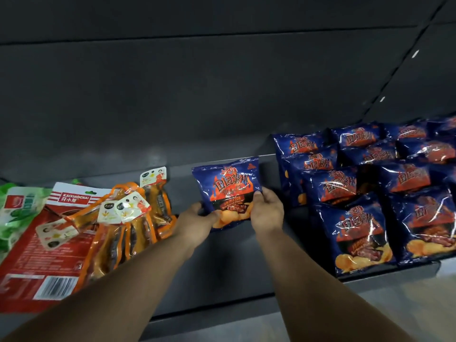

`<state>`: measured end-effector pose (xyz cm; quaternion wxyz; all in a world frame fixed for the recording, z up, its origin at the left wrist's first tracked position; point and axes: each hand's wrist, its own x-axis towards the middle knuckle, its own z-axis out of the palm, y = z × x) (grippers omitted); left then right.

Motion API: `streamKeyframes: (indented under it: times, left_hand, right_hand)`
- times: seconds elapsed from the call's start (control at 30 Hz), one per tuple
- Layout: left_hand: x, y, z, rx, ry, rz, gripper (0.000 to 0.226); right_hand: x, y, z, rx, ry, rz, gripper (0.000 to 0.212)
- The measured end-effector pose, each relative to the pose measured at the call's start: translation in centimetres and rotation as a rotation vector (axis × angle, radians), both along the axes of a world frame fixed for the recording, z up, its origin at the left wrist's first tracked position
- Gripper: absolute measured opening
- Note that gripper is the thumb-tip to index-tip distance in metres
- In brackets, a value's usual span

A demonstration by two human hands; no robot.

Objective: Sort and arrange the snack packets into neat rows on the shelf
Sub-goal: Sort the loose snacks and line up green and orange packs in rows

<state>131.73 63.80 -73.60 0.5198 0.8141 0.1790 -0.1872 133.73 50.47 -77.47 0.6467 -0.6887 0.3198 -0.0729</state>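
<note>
A dark grey shelf (222, 267) with a matching back panel is filling the view. Both arms are reaching forward over it to one blue chip packet (227, 191), which is standing upright near the middle of the shelf. The left hand (195, 223) is gripping the packet's lower left corner, and the right hand (267, 213) is pinching its lower right edge, thumb on the front. To the right, more blue chip packets (370, 193) are lying in overlapping rows. To the left, orange packets (138, 218) are piling loosely over a red packet (37, 255), beside a green packet (14, 213).
</note>
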Motion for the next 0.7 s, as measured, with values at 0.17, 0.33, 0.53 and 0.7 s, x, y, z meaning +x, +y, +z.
streamKeyframes:
  times: [0.17,0.33,0.53,0.7]
  left_hand:
    - [0.6,-1.6,1.4,-0.054,0.033,0.147,0.024]
    - [3.1,-2.4,2.2,-0.083,0.041,0.193,0.039]
    - [7.1,-2.7,0.9,-0.034,-0.041,0.162,0.037]
    - [8.6,-3.3,-0.1,-0.067,-0.034,0.118,0.042]
  right_hand:
    - [0.0,-0.3,1.1,-0.054,0.043,0.009,0.033]
    - [1.9,-1.1,2.2,-0.104,0.057,0.043,0.035]
    - [4.3,-0.8,3.0,-0.134,0.041,0.092,0.052]
    - [5.0,-1.6,3.2,-0.175,0.071,0.150,0.065]
